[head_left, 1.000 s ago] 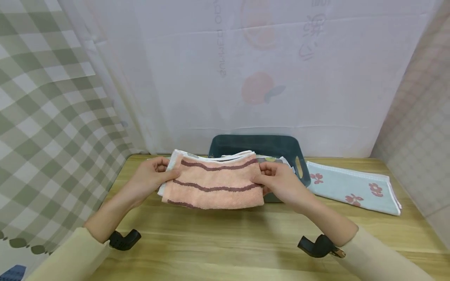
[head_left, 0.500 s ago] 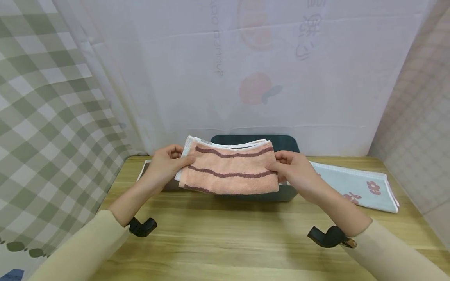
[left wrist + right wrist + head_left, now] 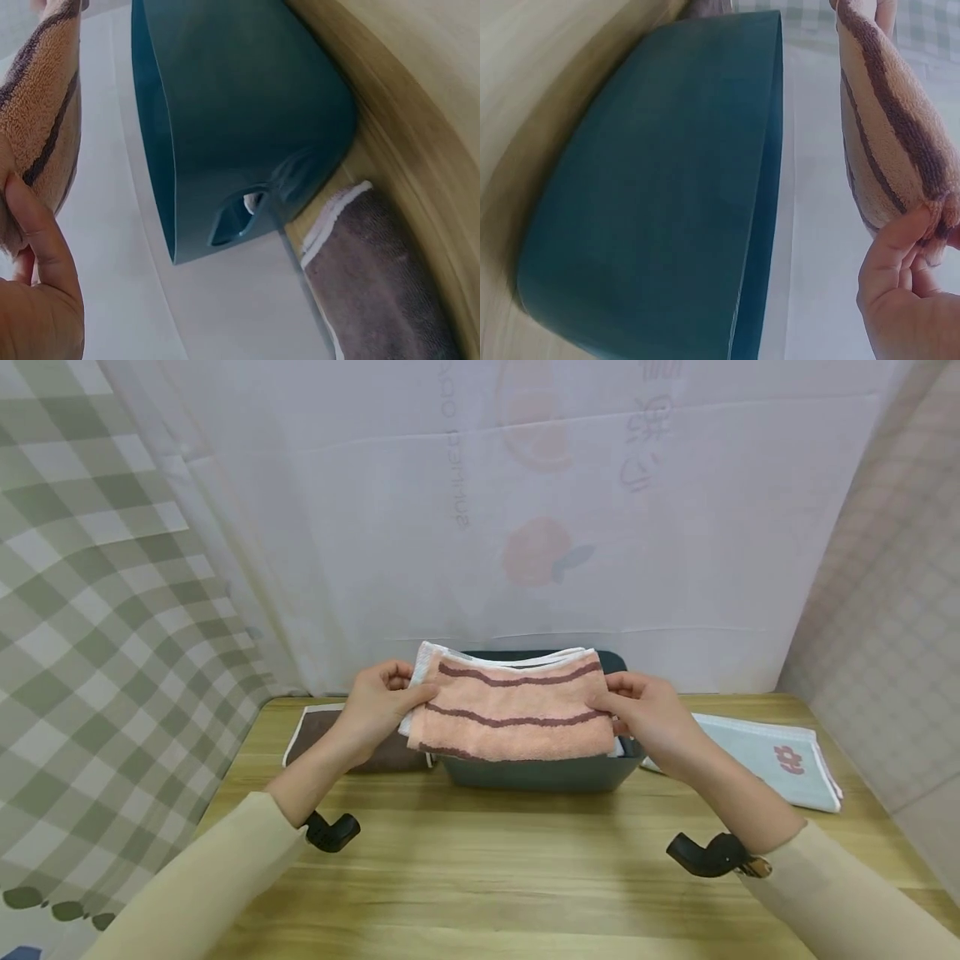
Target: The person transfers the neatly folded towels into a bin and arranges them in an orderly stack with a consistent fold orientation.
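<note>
- Folded striped terry towel point(image 3: 517, 718): likely light, soft, limp; low slip risk.
- Left grip point(image 3: 379, 700) and right grip point(image 3: 649, 712) pinch opposite ends.
- Recommended hold: both ends, all layers together.

A wooden table point(image 3: 480, 868) with sideways grain carries a teal bin point(image 3: 532, 778), standing upright. Just left of the bin lies a folded brown towel point(image 3: 393, 753) with white edging; to the bin's right, partly hidden, lies a folded pale blue towel point(image 3: 761, 752) with a reddish flower.
</note>
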`<state>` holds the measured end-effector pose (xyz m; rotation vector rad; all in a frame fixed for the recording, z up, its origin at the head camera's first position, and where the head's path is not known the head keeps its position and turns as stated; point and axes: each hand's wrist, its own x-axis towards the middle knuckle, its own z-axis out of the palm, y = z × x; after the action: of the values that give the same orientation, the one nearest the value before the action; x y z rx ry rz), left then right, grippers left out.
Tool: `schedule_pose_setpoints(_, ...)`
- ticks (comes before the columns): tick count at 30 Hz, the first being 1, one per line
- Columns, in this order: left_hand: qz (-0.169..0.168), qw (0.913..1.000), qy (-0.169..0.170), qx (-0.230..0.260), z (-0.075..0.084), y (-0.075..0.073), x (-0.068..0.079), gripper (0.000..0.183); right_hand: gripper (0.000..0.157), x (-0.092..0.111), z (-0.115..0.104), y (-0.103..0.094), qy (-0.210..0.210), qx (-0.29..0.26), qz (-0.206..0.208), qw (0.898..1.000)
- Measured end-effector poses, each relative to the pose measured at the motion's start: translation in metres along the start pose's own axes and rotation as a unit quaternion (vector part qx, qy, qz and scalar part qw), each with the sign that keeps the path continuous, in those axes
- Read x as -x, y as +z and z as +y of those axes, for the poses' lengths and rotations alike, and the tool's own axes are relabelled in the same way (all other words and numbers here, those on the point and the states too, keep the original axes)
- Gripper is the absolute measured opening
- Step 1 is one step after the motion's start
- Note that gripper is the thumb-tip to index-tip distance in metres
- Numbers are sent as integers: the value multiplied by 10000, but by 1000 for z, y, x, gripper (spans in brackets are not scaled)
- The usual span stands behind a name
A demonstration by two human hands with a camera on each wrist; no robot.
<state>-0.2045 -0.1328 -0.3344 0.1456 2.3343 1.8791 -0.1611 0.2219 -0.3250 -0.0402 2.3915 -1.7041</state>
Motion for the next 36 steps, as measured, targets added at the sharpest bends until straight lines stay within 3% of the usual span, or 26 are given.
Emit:
schedule_pose_setpoints(11, 105, 9996, 68, 235, 3, 21, -14, 26, 50, -12, 5, -14, 10, -296, 189, 9994)
schedule_pose_setpoints(30, 245, 9987, -376, 257, -4, 59, -37, 38, 61, -34, 27, -31, 578, 464, 478, 9961)
schedule_pose_setpoints(36, 181, 9990, -391, 110, -10, 68, -43, 40, 56, -40, 32, -28, 572, 816, 612, 9931)
